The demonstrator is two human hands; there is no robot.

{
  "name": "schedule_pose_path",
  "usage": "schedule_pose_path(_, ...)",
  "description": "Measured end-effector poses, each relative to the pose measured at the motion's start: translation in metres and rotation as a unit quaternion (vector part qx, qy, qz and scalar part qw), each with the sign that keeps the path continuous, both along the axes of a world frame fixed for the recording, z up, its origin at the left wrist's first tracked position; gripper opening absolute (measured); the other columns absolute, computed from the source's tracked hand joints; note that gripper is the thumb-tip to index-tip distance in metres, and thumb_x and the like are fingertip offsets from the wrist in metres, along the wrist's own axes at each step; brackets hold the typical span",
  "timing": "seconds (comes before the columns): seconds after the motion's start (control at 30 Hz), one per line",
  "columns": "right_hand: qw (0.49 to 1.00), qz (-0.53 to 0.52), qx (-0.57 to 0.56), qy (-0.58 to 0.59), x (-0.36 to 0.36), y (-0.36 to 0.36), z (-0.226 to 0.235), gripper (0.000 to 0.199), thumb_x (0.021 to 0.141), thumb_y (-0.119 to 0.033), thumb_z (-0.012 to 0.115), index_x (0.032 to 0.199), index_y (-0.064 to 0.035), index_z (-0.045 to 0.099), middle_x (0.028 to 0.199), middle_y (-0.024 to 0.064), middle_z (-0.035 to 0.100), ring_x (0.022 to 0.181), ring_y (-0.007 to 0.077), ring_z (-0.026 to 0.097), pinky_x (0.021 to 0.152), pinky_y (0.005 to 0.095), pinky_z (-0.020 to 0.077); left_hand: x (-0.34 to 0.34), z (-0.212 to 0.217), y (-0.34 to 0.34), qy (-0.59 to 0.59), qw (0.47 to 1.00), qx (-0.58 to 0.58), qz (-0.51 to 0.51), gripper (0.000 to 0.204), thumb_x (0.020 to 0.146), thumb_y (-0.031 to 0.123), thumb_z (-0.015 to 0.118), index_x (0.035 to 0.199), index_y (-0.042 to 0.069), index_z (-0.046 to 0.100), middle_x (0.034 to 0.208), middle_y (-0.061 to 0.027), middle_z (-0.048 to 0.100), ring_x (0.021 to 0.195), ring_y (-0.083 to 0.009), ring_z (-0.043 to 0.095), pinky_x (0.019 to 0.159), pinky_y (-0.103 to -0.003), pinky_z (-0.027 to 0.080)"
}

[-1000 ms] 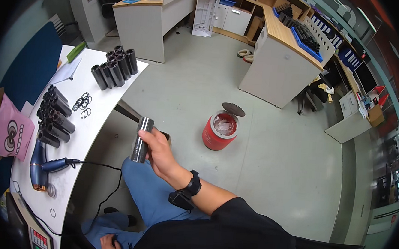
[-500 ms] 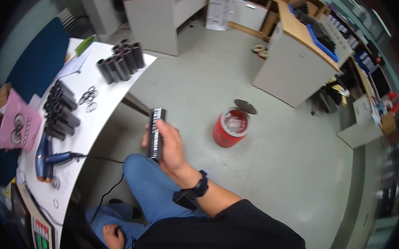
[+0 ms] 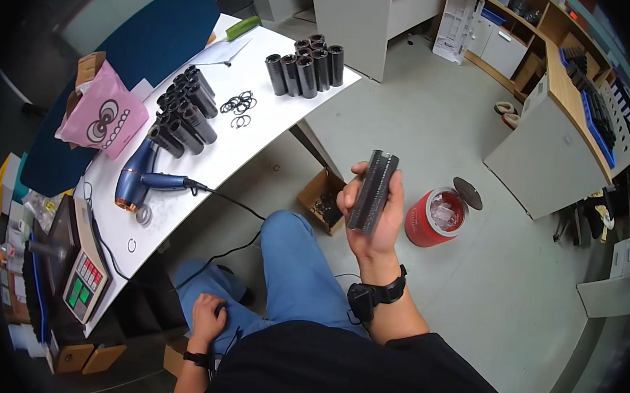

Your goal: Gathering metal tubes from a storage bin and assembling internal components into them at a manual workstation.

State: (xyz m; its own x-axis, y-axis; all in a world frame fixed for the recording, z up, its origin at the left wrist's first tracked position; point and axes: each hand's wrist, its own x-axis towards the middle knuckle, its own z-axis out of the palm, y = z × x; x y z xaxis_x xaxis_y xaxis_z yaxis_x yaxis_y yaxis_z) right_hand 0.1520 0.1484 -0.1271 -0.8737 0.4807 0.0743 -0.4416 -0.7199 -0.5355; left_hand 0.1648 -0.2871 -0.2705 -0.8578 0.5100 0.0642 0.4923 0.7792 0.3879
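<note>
My right hand (image 3: 382, 246) is closed around a dark ridged tube (image 3: 374, 192), holding it slightly tilted above the floor, palm up. The tube looks glossy, with fine lines running along its length. My left hand (image 3: 209, 317) rests on my left thigh, fingers loosely bent, with no object visible in it. On the white table (image 3: 260, 145), similar black tubes (image 3: 305, 75) stand in a group near the right corner. A second cluster of tubes (image 3: 185, 114) is further left. Several black open rings (image 3: 239, 103) lie between the groups.
A blue hair dryer (image 3: 141, 177) lies on the table, its cord hanging past my knee. Nearby are a scale with coloured keys (image 3: 86, 279) and a pink bag (image 3: 109, 113). A red bin (image 3: 430, 223) with its lid raised and a cardboard box (image 3: 322, 201) stand on the floor.
My view has turned left, so the table sits more fully in sight. The tube in my right hand has turned; the white striped marking no longer shows. My left hand stays on my thigh.
</note>
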Motion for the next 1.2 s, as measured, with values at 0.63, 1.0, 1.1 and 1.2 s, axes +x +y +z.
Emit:
schedule_pose_path(0.63,0.956,0.239,-0.132,0.103,-0.008,-0.037,-0.008,0.074,0.108,-0.056,0.024,0.138,0.0082,0.047,0.051,0.0039,0.046,0.040,0.0130,0.031,0.045,0.0265,0.0300,0.000,-0.005,-0.034,-0.011,0.997,0.018,0.069,0.017,0.076,0.013,0.068,0.091,0.007,0.073,0.092,-0.0090,0.070,0.096,-0.0307,0.062,0.086,-0.043,0.048)
schedule_pose_path(1.0,0.947,0.272,0.073,-0.156,-0.015,-0.111,-0.047,0.062,0.108,-0.057,0.027,0.115,-0.0036,0.056,0.053,0.0056,0.051,0.043,0.0157,0.042,0.049,0.0282,0.0344,0.018,0.045,-0.105,-0.140,0.945,0.228,0.190,0.011,0.087,0.012,0.069,0.087,0.000,0.069,0.081,-0.0110,0.068,0.075,-0.0248,0.066,0.069,-0.035,0.052)
schedule_pose_path(1.1,0.935,0.267,0.139,-0.190,-0.022,-0.131,-0.049,0.058,0.108,-0.057,0.029,0.110,-0.0054,0.056,0.055,0.0062,0.054,0.045,0.0162,0.047,0.050,0.0286,0.0361,0.009,0.074,-0.124,-0.064,0.927,0.321,0.182,0.014,0.091,0.011,0.066,0.084,-0.001,0.067,0.076,-0.0079,0.067,0.068,-0.0141,0.063,0.064,-0.028,0.049)
schedule_pose_path(1.2,0.923,0.263,0.204,-0.192,-0.034,-0.148,-0.048,0.056,0.107,-0.057,0.032,0.109,-0.0059,0.056,0.058,0.0065,0.056,0.047,0.0160,0.049,0.051,0.0275,0.0373,-0.006,0.113,-0.126,-0.003,0.901,0.367,0.230,0.013,0.092,0.008,0.064,0.083,-0.002,0.066,0.075,-0.0069,0.066,0.069,-0.0127,0.062,0.064,-0.027,0.049)
